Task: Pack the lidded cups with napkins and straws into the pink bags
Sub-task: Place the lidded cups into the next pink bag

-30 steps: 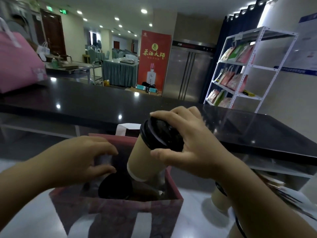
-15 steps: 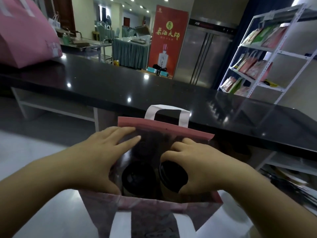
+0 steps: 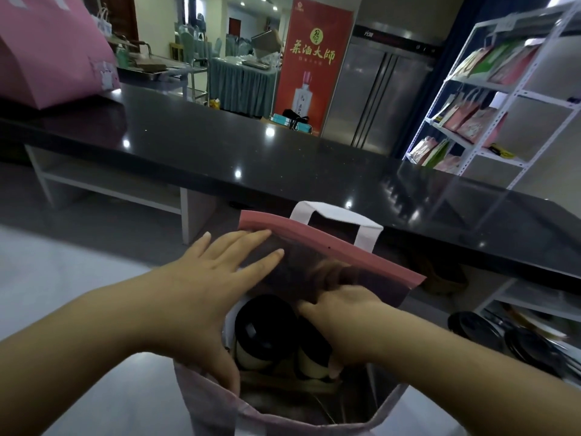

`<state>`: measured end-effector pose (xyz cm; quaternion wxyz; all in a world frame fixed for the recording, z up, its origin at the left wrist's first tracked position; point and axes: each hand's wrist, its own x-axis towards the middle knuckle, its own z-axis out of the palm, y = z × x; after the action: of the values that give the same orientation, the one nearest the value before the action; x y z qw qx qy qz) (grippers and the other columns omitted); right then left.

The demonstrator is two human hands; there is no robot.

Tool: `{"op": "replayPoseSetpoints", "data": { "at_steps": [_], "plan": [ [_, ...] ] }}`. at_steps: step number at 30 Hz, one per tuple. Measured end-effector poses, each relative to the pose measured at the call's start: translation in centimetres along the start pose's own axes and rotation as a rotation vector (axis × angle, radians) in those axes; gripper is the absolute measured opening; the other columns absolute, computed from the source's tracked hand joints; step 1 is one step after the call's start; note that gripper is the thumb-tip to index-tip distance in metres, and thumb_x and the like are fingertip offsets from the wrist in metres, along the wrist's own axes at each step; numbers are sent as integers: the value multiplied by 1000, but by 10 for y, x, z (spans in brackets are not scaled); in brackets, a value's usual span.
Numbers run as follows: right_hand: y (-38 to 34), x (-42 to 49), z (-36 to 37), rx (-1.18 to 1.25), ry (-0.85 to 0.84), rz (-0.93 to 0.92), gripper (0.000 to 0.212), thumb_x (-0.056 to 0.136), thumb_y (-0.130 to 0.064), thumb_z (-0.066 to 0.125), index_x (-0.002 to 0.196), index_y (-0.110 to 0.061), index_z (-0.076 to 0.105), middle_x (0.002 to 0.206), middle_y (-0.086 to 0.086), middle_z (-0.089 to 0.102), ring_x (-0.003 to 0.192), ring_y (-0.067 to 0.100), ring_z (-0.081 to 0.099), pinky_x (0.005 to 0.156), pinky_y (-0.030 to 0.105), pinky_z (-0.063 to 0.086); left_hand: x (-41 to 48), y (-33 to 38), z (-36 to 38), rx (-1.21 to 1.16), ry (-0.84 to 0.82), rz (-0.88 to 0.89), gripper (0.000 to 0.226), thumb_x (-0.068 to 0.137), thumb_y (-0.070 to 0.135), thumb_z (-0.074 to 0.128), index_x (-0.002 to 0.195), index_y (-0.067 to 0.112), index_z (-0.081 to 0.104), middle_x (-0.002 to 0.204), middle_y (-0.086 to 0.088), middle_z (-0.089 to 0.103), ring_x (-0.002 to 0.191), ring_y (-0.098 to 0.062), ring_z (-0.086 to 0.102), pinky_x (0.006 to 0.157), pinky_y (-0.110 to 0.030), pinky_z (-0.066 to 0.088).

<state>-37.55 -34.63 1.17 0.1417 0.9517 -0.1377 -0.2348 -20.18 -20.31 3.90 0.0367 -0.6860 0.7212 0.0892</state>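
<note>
Left hand is spread flat, fingers straight, pressing the side of the open pink paper bag with white handles. Inside stand two tan paper cups side by side: the left black-lidded cup in plain sight, the right black-lidded cup under the right hand. That hand is sunk in the bag, its fingers in shadow, so I can't tell if they grip anything. A second pink paper bag sits back on the glossy black desk.

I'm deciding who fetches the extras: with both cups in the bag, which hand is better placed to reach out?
Right, probably. The left hand lies flat on the far wall of the pink bag, holding it open; the right hand holds the seated right cup and can let go.
</note>
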Motion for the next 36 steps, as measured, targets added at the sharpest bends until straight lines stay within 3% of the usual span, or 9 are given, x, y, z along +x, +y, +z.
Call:
{"op": "replayPoseSetpoints", "data": {
  "at_steps": [3,6,9,13,19,26,31,33,36],
  "plan": [
    [3,-1,-2,14,-21,-17,68,69,-37,78,123,-18,43,105,9,59,90,30,57,71,38,48,-1,-3,-1,-5,1,-16,135,39,85,59,122,50,-41,120,31,-54,100,12,-54,104,-33,-19],
    [7,-3,-2,-3,8,-21,63,69,-40,77,118,-17,46,98,6,60,79,24,54,61,33,41,1,-5,-1,-12,5,-21,134,41,85,59,122,50,-42,122,31,-53,108,10,-50,108,-36,-17],
    [8,0,0,-13,17,-43,61,69,-43,77,116,-17,49,96,5,61,80,24,55,62,32,40,3,-6,-1,-3,2,-20,134,42,85,59,121,49,-43,121,30,-54,118,4,-41,110,-37,-16],
    [12,6,2,8,5,-64,60,69,-41,78,117,-18,50,97,5,62,82,24,57,67,32,45,6,-7,1,-29,7,-20,134,41,84,60,120,51,-43,120,32,-54,102,11,-52,105,-32,-16],
    [10,7,17,27,-10,-44,57,69,-31,79,116,-15,49,93,8,61,72,22,50,60,30,34,8,-10,3,-34,26,-23,132,43,84,59,118,52,-44,115,34,-55,95,15,-54,103,-30,-14],
    [11,5,15,112,-46,-38,57,72,-32,78,120,-19,51,104,7,62,87,23,57,67,29,39,5,-9,5,-60,136,23,124,43,87,53,114,57,-44,118,39,-49,100,21,-48,103,-27,-10],
    [12,-12,-11,215,120,-15,56,76,-42,70,126,-29,47,120,-5,56,105,20,55,81,34,48,6,-11,2,-59,293,30,106,60,81,49,131,50,-23,148,26,-14,137,-1,-5,110,-25,6],
    [14,-26,-27,238,236,11,50,81,-44,64,127,-31,47,124,-9,54,111,17,53,86,36,48,5,-10,-6,-46,344,38,96,64,78,47,141,45,1,151,21,10,135,-3,14,107,-24,18],
    [19,-55,-46,297,398,59,44,85,-46,59,126,-35,49,121,-13,56,107,12,55,86,34,49,2,-5,-23,-20,441,98,80,62,77,39,134,44,34,135,22,42,116,2,38,96,-22,32]
  ]
}}
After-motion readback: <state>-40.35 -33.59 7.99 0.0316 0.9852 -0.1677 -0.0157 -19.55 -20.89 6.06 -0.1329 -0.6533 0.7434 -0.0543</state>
